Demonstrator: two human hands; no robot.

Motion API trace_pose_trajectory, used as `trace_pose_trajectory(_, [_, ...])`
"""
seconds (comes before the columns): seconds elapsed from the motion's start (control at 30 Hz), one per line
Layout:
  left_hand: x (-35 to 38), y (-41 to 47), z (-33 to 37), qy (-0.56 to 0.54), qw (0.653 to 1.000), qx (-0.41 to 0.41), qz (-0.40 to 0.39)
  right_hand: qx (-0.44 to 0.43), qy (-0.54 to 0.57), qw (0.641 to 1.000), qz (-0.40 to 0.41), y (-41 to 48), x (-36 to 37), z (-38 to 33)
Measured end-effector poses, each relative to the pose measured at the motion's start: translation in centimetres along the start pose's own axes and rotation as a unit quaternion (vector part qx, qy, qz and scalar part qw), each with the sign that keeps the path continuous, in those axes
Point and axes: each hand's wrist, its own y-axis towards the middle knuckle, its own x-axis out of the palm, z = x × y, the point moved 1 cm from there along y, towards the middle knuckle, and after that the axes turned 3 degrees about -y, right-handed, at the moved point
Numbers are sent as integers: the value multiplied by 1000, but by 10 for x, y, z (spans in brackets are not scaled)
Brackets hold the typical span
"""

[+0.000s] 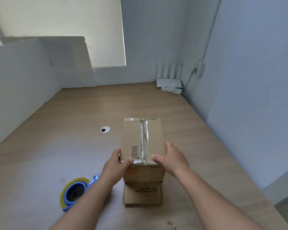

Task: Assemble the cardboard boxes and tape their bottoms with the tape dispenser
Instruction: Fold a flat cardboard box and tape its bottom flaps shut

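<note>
Already done: brown cardboard box, lower centre, stands bottom-up on the wooden tabletop; clear tape runs along its seam.
Left to do: probably just flipping it; no other boxes show.
Blue tape dispenser with yellowish roll: lower left, lying untouched.
Left hand: fingers grip the near left corner.
Box surface: creased, barcoded, tape wrinkled.
Right hand: fingers clasp the near right corner.

Brown cardboard box bears a black barcode and shiny clear tape; blue tape dispenser carries a yellowish roll.
</note>
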Motion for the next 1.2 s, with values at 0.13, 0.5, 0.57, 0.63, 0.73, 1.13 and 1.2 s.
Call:
trace_pose_trajectory(0.13, [-7,-7,-7,-20,998,-8,-67,24,-2,999,-45,10,-12,16])
trace_pose_trajectory(0.5, [8,-9,22,-84,989,-99,-78,80,209,966,-128,-1,-8,17])
trace_pose_trajectory(0.57, [6,-8,41,-132,986,-76,-64,25,224,972,-73,1,-22,10])
trace_pose_trajectory(0.63, [-1,-7,64,-223,974,-39,-33,-29,299,953,-33,3,-41,5])
trace_pose_trajectory(0.73, [-17,-5,91,-346,938,28,19,-41,436,899,-7,5,-67,-1])
trace_pose_trajectory(1.13, [-12,-19,54,-185,974,-123,-33,125,285,939,-144,-3,-53,18])
trace_pose_trajectory(1.2, [-7,-24,49,-141,978,-140,-60,119,234,951,-161,-11,-45,16])
